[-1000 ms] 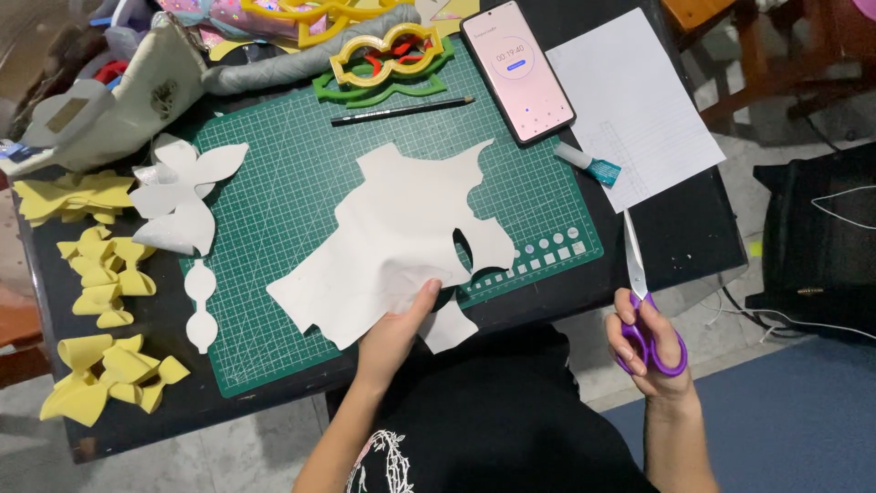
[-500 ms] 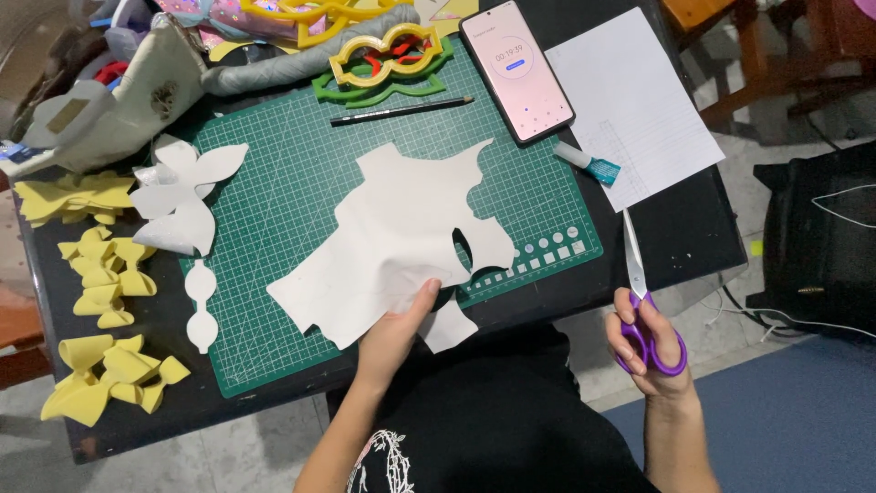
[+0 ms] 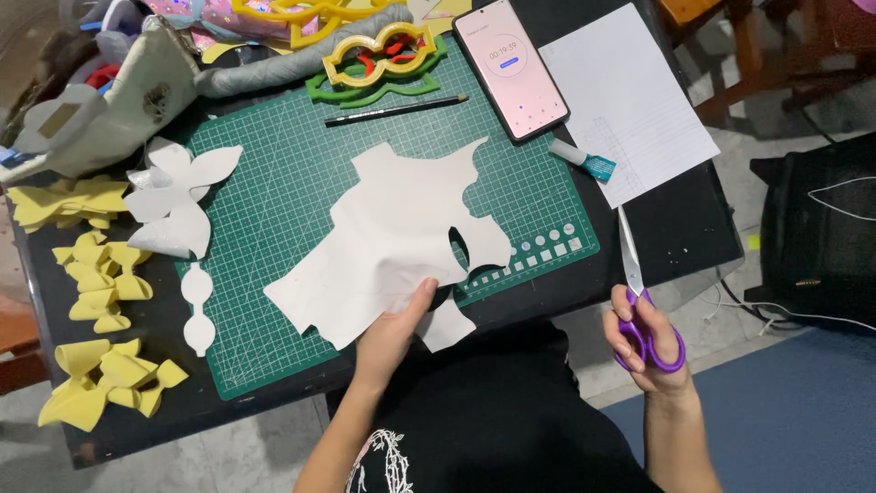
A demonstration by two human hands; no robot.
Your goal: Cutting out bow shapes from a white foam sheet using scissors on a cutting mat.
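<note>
The left hand pinches the near edge of a big white sheet with wavy cut-out edges. The thumb lies on top and the other fingers go under it. The sheet lies across the green cutting mat with grid lines, and its near edge sticks out past the mat, over the front of the black table.

The right hand is off to the side, past the table edge. Its fingers are curled through the loops of the scissors with purple handles. The blades are together and point up at the table.

On the mat's left side lie white petal-shaped pieces. Yellow folded foam bows sit beside the mat. At the far edge are a black pencil, a phone with a pink screen, a white paper sheet and a small glue tube.
</note>
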